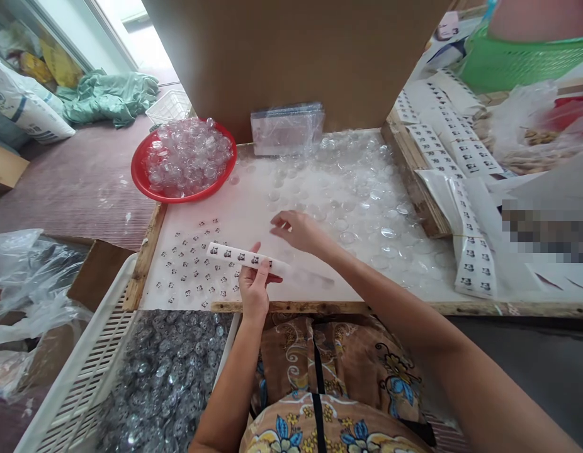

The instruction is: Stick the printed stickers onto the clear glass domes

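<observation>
My left hand (256,283) grips a white strip of panda stickers (242,257), thumb on top and fingers beneath. Just beyond it, my right hand (296,231) hovers over the white tabletop (254,207) with its fingers curled together; whether a sticker is between them I cannot make out. Small panda-printed pieces (196,261) lie scattered on the board left of the strip. Clear plastic discs (348,237) spread across the right half of the board. A red basin (147,189) heaped with clear plastic pieces (190,154) stands at the back left.
A cardboard sheet (291,56) rises behind the board, with a plastic-wrapped stack (288,131) before it. Wooden strips (417,182) edge the board. More sticker sheets (471,251) lie at right. A white crate (90,352) of panda-marked discs (169,365) sits below left.
</observation>
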Motion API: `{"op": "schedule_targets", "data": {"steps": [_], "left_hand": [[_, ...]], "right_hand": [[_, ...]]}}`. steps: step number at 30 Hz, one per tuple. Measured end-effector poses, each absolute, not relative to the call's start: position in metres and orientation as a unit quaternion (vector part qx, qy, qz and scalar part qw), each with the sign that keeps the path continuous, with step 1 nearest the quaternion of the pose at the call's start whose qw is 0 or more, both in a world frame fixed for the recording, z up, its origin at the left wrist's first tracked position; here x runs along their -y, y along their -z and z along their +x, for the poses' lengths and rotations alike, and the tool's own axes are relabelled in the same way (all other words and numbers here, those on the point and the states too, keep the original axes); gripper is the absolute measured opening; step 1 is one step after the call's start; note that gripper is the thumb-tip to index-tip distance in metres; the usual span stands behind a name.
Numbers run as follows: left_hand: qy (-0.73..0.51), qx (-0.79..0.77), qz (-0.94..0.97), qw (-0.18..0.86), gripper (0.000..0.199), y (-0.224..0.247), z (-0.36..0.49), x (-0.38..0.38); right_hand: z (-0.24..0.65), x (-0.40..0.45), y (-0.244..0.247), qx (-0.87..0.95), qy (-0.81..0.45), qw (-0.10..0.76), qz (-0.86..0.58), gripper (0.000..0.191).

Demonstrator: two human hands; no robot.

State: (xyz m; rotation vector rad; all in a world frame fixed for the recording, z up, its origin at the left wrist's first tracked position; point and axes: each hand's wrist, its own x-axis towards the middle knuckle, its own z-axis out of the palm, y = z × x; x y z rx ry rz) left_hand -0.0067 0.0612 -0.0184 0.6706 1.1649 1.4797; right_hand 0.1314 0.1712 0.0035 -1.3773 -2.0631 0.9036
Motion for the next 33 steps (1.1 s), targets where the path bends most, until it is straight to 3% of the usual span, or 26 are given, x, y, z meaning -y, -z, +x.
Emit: {"op": "schedule_targets", "data": {"steps": [4, 8, 11, 16, 23, 33], "left_hand": [[-0.62, -0.486, 0.279, 0.549, 0.054, 0.02, -0.007, -0.062], [-0.615, -0.48, 0.26, 0.569, 0.053, 0.022, -0.008, -0.064], [-0.61, -0.482, 0.257, 0.574, 0.051, 0.022, -0.008, -0.065], [-0.63, -0.48, 0.25, 0.556, 0.042, 0.02, -0.009, -0.063], [-0.654, -0.462, 0.24, 0.55, 0.033, 0.018, -0.012, -0.057], [-0.643, -0.486, 0.252, 0.536, 0.033, 0.017, -0.011, -0.058]], "right_hand": [[0.133, -0.134, -0.018, 0.769, -0.44, 0.231, -0.402, 0.013], [0.127, -0.108, -0.016, 0.802, -0.3, 0.278, -0.435, 0.011], [0.126, -0.104, -0.015, 0.814, -0.267, 0.321, -0.403, 0.015], [0.144, -0.126, -0.014, 0.69, -0.393, 0.425, -0.435, 0.012], [0.159, -0.138, 0.014, 0.687, -0.435, 0.249, -0.525, 0.011], [0.145, -0.132, 0.014, 0.734, -0.352, 0.173, -0.555, 0.002]]}}
